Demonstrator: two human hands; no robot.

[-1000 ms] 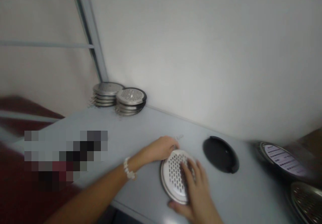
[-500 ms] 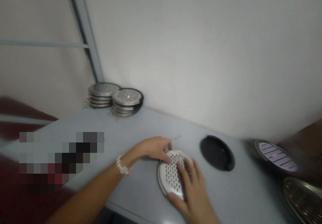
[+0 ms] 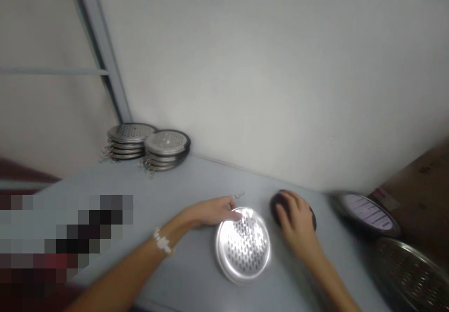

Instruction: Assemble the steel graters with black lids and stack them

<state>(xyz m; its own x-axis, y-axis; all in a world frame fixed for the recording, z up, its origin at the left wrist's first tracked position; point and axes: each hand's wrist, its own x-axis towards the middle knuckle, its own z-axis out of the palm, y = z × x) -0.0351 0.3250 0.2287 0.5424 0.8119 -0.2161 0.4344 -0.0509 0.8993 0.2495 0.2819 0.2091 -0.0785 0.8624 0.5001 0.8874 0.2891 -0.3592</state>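
Note:
My left hand (image 3: 219, 210) pinches the far left rim of a round metal grater (image 3: 243, 249), thumb on top and the other fingers partly hidden. The grater has rows of slots, and a thin wire hook (image 3: 239, 194) shows just beyond it. To its right, my right hand (image 3: 296, 216) is laid over a round black dish (image 3: 275, 207), its fingers bent across it toward the far rim. The hand covers most of the dish.
Two stacks of round graters, a left stack (image 3: 128, 139) and a right stack (image 3: 167, 150), stand by the wall on the grey table (image 3: 210, 174). At right are a labelled round item (image 3: 370, 213), a large pile of metal discs (image 3: 417, 274) and a cardboard box (image 3: 421, 181).
My right hand has left the grater's surface and moved right onto the black dish. My left hand stays at the grater's rim. The view has shifted slightly.

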